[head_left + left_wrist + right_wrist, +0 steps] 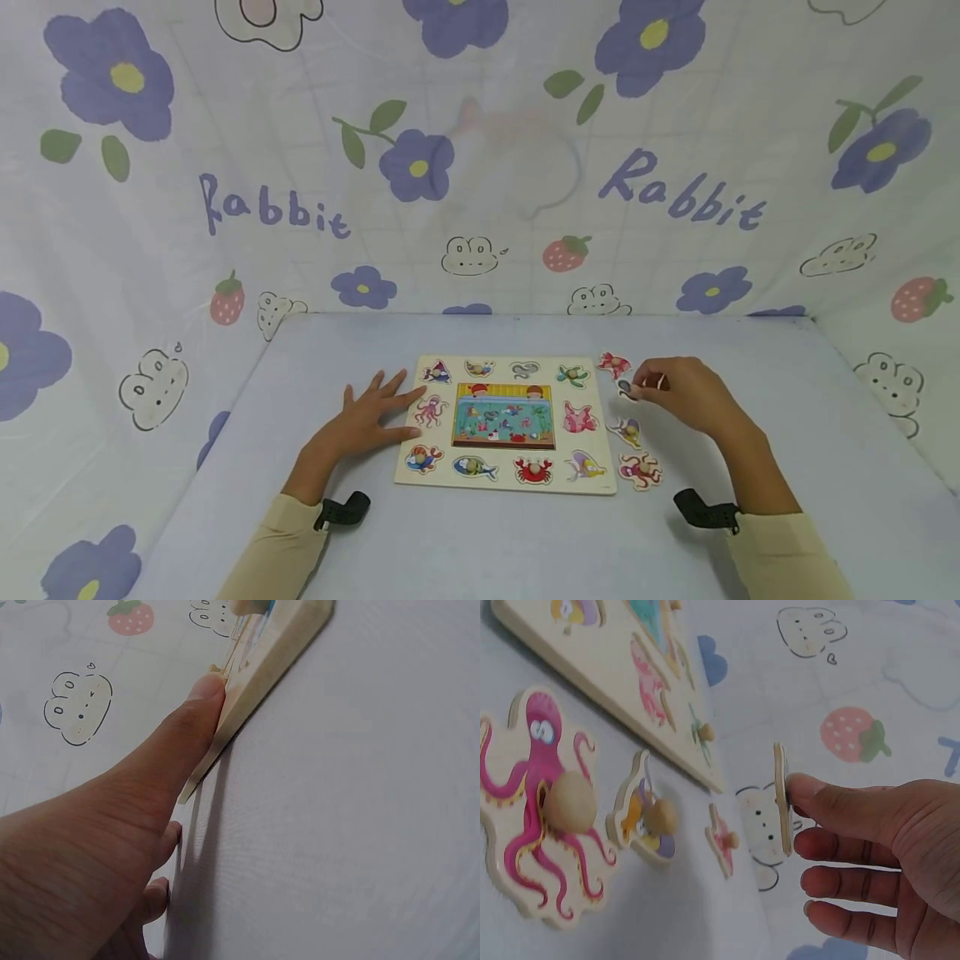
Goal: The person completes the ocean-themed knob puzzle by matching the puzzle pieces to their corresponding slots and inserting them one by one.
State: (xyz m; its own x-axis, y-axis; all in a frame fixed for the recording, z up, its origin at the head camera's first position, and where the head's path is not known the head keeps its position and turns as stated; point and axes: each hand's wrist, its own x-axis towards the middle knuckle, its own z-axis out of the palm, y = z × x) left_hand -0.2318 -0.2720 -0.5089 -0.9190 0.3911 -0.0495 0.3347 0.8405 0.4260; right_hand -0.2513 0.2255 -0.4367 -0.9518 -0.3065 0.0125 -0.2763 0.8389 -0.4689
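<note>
A wooden peg puzzle board (504,479) with sea animals round a pool picture lies flat on the table. My left hand (375,417) rests at its left edge with fingers spread, the thumb on the board near the printed octopus. In the left wrist view, the thumb (206,694) presses along the board's edge. Just off the board's right side, my right hand (686,392) pinches a small grey puzzle piece (625,389) between thumb and fingers. The right wrist view shows that piece (782,799) edge-on, its peg hidden by the fingers.
Right of the board lie a red puzzle piece (615,364), a yellow and purple piece (627,432) and an octopus piece (641,471), each with a peg. Pegged pieces such as the crab (533,471) sit in the board. A printed curtain (517,283) hangs behind the table.
</note>
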